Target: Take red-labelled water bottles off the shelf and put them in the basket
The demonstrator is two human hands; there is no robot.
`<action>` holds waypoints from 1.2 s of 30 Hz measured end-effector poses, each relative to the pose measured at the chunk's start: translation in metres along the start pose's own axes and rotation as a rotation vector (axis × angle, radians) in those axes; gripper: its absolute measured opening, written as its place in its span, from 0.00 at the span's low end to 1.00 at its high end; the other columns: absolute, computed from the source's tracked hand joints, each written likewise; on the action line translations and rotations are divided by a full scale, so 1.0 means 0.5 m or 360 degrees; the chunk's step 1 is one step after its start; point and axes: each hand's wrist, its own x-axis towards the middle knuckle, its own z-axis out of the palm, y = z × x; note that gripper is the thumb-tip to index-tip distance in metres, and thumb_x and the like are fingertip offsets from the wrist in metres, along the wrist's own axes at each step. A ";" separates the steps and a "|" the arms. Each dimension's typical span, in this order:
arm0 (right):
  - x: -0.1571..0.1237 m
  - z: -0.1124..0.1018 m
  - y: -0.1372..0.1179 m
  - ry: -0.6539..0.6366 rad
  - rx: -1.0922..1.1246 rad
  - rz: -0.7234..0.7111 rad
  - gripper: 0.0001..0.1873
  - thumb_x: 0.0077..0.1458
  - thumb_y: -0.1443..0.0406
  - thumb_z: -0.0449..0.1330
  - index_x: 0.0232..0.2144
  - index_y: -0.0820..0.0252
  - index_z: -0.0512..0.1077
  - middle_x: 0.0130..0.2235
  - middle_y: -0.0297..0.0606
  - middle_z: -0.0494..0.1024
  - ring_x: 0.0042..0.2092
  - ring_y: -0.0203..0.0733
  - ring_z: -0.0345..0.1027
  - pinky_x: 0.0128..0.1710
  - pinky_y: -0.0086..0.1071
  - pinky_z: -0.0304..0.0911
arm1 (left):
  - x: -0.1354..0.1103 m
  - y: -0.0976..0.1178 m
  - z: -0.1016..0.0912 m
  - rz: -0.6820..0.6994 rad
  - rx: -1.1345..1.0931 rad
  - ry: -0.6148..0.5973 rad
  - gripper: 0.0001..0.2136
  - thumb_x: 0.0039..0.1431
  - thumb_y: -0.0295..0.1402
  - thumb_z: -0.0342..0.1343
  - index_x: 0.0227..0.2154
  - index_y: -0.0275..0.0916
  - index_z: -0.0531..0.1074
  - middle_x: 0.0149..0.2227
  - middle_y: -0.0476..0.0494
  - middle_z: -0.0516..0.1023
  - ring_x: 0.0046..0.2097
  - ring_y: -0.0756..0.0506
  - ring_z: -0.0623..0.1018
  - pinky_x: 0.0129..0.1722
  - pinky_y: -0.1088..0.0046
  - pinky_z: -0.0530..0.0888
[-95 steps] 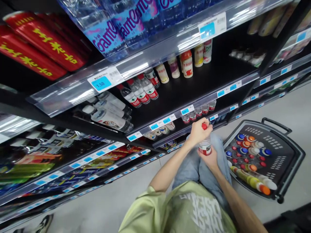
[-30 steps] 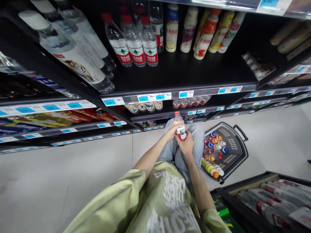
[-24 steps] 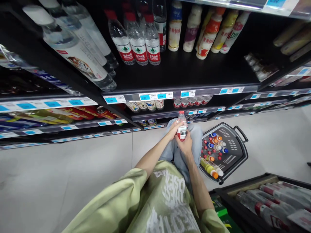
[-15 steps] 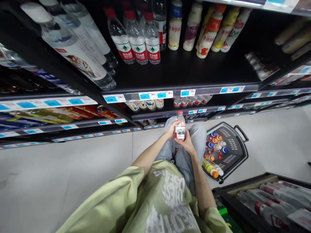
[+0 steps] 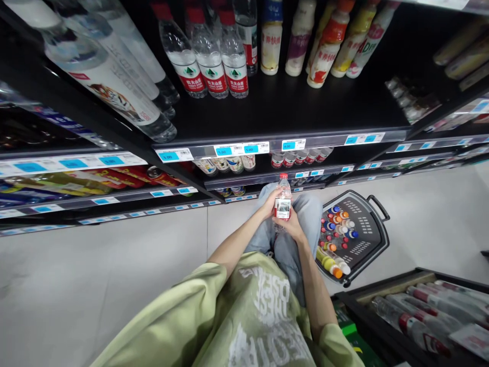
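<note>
A shop aisle with a pale tiled floor (image 5: 95,285) runs beside black shelving (image 5: 290,114), whose edges carry blue and white price tags (image 5: 237,149).

The person looks down over a green shirt (image 5: 248,316) and blue jeans (image 5: 309,206). Both hands are brought together just above the knees and are closed on one small water bottle (image 5: 283,204). The bottle has a red cap and a red and white label, and it stands nearly upright with the cap towards 12 o'clock. The left hand (image 5: 270,203) wraps its side from 9 o'clock. The right hand (image 5: 293,230) cups its lower part from 5 o'clock. The base is hidden behind the fingers.

At 3 o'clock from the hands, close beside the right knee, a dark basket (image 5: 367,229) sits on the floor. It holds many bottles with red, blue, white and orange caps.

At 12 o'clock, on the shelf above, a row of red-labelled water bottles (image 5: 210,76) stands next to pale drink bottles (image 5: 301,46). Towards 10 o'clock, large clear bottles (image 5: 114,92) appear tilted across the view. At 4 o'clock, in the picture's lower corner, a black crate (image 5: 367,306) holds more bottles lying on their sides.
</note>
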 end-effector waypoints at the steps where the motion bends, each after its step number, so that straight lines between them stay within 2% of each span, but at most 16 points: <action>1: 0.000 0.000 -0.001 0.0000 -0.0007 -0.0007 0.38 0.38 0.55 0.78 0.51 0.56 0.73 0.50 0.43 0.85 0.47 0.48 0.80 0.56 0.48 0.77 | -0.001 0.001 0.000 -0.0005 0.0007 -0.0006 0.15 0.60 0.42 0.65 0.45 0.41 0.82 0.38 0.38 0.87 0.48 0.31 0.87 0.53 0.52 0.81; 8: -0.003 -0.001 -0.010 -0.0022 -0.0017 -0.0013 0.38 0.40 0.57 0.78 0.53 0.56 0.72 0.50 0.43 0.85 0.46 0.48 0.80 0.57 0.49 0.76 | -0.006 0.006 0.008 0.0008 0.0027 -0.0026 0.13 0.62 0.41 0.63 0.45 0.40 0.80 0.37 0.38 0.86 0.48 0.32 0.86 0.53 0.54 0.80; 13: -0.004 -0.002 -0.007 -0.0002 -0.0038 -0.0022 0.38 0.41 0.54 0.78 0.53 0.56 0.73 0.52 0.44 0.85 0.48 0.50 0.80 0.59 0.52 0.75 | -0.007 0.006 0.012 0.0028 0.0029 -0.0041 0.14 0.61 0.42 0.65 0.45 0.40 0.80 0.38 0.38 0.86 0.48 0.31 0.86 0.53 0.52 0.80; 28: -0.005 -0.008 -0.004 0.0024 -0.0053 -0.0027 0.35 0.42 0.54 0.75 0.52 0.56 0.75 0.50 0.43 0.86 0.48 0.52 0.80 0.54 0.48 0.77 | -0.002 0.001 0.004 0.0043 -0.0010 -0.0086 0.18 0.55 0.45 0.71 0.43 0.41 0.82 0.40 0.38 0.87 0.48 0.31 0.87 0.52 0.53 0.82; 36: -0.010 -0.013 -0.006 -0.0054 -0.0013 0.0046 0.36 0.43 0.55 0.72 0.55 0.55 0.74 0.55 0.44 0.84 0.52 0.52 0.79 0.59 0.49 0.75 | 0.005 0.000 -0.006 -0.0017 -0.0041 -0.0111 0.16 0.56 0.46 0.70 0.42 0.41 0.82 0.37 0.38 0.87 0.44 0.32 0.87 0.50 0.53 0.83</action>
